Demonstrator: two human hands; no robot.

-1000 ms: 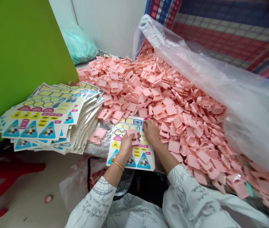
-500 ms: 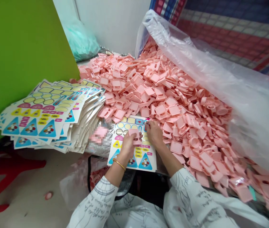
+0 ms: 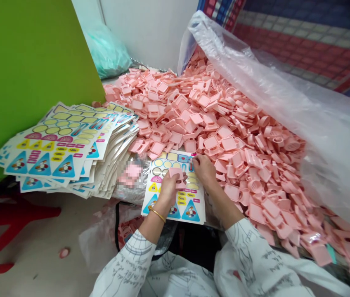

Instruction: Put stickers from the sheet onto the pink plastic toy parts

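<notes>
My left hand (image 3: 169, 187) is closed around a small pink plastic piece (image 3: 175, 172) with a square panel, held just above a sticker sheet (image 3: 162, 208). The sheet lies in front of me, printed with yellow shapes, thermometers and blue triangles with pills. At its upper right, my right hand (image 3: 204, 170) pinches at a thermometer sticker (image 3: 191, 165); whether the sticker is lifted off the sheet is hard to see. Pink plastic pieces (image 3: 227, 143) like the held one lie in a large heap directly behind and to the right.
A tall stack of sticker sheets (image 3: 60, 144) stands at the left beside a green panel (image 3: 32, 62). Clear plastic sheeting (image 3: 270, 99) edges the heap on the right. A red stool (image 3: 14, 218) is on the floor, and a teal bag (image 3: 107, 53) sits at the back.
The whole view has shifted slightly. Both hands keep nearly the same place over the sheet, the left still with the pink piece, the right still at the upper right corner.
</notes>
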